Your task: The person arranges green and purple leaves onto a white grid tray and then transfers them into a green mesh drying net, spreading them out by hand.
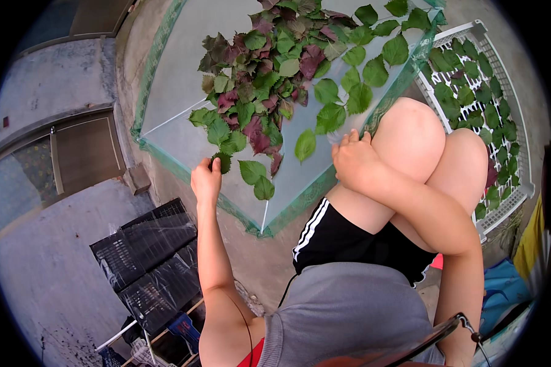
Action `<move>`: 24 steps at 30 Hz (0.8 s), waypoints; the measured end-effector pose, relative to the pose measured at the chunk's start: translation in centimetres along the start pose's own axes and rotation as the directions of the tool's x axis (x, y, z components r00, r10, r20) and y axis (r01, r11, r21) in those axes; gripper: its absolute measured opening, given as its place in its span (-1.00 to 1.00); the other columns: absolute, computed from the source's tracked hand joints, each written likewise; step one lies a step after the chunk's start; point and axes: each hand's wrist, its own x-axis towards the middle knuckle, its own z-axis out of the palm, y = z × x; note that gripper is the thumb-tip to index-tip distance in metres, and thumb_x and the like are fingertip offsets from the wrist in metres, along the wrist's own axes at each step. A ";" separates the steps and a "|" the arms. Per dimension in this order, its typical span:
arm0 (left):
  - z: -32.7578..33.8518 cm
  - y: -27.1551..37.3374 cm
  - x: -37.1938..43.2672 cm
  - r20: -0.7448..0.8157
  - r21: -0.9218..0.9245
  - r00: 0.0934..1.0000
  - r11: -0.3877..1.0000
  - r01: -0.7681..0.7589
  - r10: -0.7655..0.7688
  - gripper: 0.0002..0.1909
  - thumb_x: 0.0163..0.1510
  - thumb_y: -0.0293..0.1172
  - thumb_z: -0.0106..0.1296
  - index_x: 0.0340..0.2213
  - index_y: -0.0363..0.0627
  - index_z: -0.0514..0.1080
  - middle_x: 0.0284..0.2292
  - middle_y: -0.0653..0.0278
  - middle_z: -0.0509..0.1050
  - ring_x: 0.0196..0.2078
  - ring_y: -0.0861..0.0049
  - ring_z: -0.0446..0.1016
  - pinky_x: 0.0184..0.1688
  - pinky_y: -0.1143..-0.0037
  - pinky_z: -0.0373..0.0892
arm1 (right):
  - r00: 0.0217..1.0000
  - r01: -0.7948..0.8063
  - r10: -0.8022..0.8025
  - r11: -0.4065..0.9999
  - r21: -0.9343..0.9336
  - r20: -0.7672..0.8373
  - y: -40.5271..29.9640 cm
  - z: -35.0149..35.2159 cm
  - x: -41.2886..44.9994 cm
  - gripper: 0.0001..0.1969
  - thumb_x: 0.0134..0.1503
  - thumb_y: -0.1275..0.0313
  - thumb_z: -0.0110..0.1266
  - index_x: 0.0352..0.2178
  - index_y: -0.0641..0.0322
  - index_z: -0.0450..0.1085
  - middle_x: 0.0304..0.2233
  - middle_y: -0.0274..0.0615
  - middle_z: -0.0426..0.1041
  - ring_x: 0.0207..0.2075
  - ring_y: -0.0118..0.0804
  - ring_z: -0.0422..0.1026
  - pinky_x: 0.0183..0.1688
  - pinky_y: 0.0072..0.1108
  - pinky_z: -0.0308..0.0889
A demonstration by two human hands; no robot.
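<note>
A translucent sheet with a green lace edge [294, 212] lies before me, bearing a heap of green and purple perilla-like leaves [257, 87]. My left hand [206, 178] pinches the edge of a dark green leaf [222, 162] between thumb and fingers at the heap's lower end. Two green leaves [252, 172] lie just right of it. My right hand [356, 160] rests at the sheet's near right edge, beside my bare knee, its fingers bent; whether it holds anything is hidden. Separate green leaves [329, 118] are spread on the sheet beyond my right hand.
A white plastic crate or tray [528, 156] with many leaves laid in it stands to the right of my knees. Black plastic crates [142, 243] sit at lower left by a wall with windows. A brick [137, 179] lies by the wall. Blue and yellow cloths [505, 286] are at lower right.
</note>
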 end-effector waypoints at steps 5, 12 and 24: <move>2.3 -2.5 -0.9 -0.229 0.061 0.969 0.995 -0.081 0.093 -0.72 0.01 -0.18 0.04 -0.37 -0.16 0.49 -0.38 0.12 0.46 -0.32 0.16 0.46 -0.27 0.30 0.36 | 1.000 -0.001 0.001 1.000 0.010 -0.007 0.0 -0.2 -0.1 -0.34 0.03 0.15 0.08 0.05 0.42 0.19 0.07 0.25 0.22 0.13 0.16 0.19 0.10 -0.09 0.14; 1.4 -1.8 -2.0 -0.153 -0.326 0.988 0.945 -0.028 -0.023 -0.76 -0.04 -0.28 0.16 -0.40 -0.21 0.48 -0.62 0.29 0.40 -0.54 0.45 0.41 -0.44 0.48 0.34 | 1.000 -0.005 0.006 1.000 0.020 -0.018 0.3 -0.1 -0.5 -0.35 0.03 0.17 0.08 0.05 0.43 0.19 0.06 0.25 0.22 0.13 0.16 0.18 0.09 -0.09 0.15; 6.5 5.0 -8.9 0.447 -0.621 0.862 0.777 0.106 0.239 -0.66 0.09 -0.14 0.06 -0.49 -0.21 0.43 -0.61 0.32 0.46 -0.63 0.64 0.36 -0.56 0.62 0.26 | 1.000 0.007 -0.009 0.997 0.070 0.020 0.3 -0.8 -0.4 -0.34 0.03 0.17 0.08 0.06 0.44 0.17 0.07 0.26 0.20 0.15 0.16 0.16 0.11 -0.10 0.13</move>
